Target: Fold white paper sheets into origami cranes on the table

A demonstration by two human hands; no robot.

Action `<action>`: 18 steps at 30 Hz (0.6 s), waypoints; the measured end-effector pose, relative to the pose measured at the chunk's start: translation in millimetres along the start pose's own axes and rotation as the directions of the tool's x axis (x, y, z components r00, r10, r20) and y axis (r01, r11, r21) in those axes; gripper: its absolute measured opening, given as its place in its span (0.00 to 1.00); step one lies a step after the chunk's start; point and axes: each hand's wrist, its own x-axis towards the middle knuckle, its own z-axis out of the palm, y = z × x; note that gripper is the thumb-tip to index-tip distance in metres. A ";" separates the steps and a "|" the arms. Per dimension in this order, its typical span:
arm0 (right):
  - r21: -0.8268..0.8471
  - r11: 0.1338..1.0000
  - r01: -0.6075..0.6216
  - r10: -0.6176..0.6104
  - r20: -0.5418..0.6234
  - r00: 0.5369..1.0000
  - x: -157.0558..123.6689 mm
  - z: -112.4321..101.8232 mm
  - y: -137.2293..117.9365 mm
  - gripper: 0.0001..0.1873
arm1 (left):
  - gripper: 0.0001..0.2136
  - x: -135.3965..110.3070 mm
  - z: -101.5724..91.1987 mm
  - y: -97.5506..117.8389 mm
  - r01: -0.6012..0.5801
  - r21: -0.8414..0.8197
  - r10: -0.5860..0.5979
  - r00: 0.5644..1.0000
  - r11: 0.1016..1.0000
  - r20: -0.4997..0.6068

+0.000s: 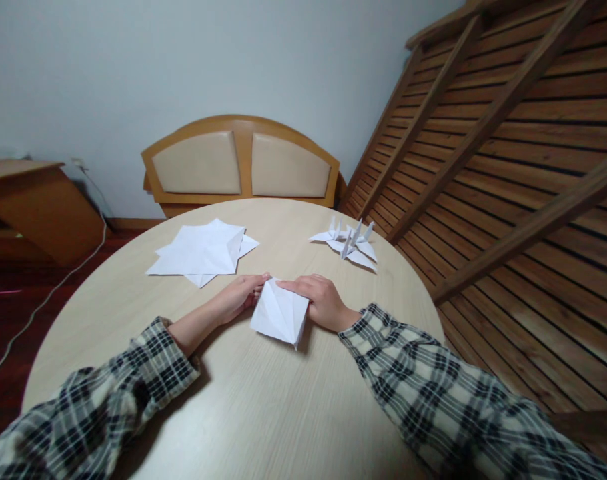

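A folded white paper square with crease lines is held slightly above the middle of the table, one corner pointing toward me. My left hand pinches its far left corner between thumb and fingers. On the other side, my right hand grips the right edge, its thumb lying over the top near the far corner. The fingers beneath the paper are hidden. Beyond the left hand lies a stack of white paper sheets, turned at different angles. Several folded paper cranes stand together beyond the right hand.
Everything rests on a round, light wood table. Behind it stands a headboard with two padded panels. A slatted wooden frame leans along the right. At the left are a wooden desk and a white cable.
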 end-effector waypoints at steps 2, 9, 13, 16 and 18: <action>0.007 1.000 0.000 0.000 -0.008 1.000 0.2 0.3 0.2 0.21 | 0.13 0.3 -0.3 -0.3 0.011 -0.013 -0.011 1.000 1.000 0.002; 0.019 1.000 -0.014 0.014 -0.017 1.000 1.2 -0.5 -1.0 0.21 | 0.11 -1.0 0.8 1.2 0.018 -0.013 -0.018 1.000 1.000 0.006; 0.017 1.000 -0.018 0.019 -0.013 1.000 1.2 -1.2 -1.6 0.20 | 0.10 -1.7 2.5 2.7 0.021 -0.003 -0.021 1.000 1.000 -0.012; 0.020 1.000 -0.015 0.015 -0.015 1.000 1.0 -1.4 -1.7 0.20 | 0.09 -2.7 4.0 3.9 0.022 -0.002 -0.022 1.000 1.000 -0.022; 0.015 1.000 -0.018 0.018 -0.004 1.000 0.8 -1.6 -1.8 0.21 | 0.09 -3.0 4.4 4.3 0.016 0.005 -0.016 1.000 1.000 -0.017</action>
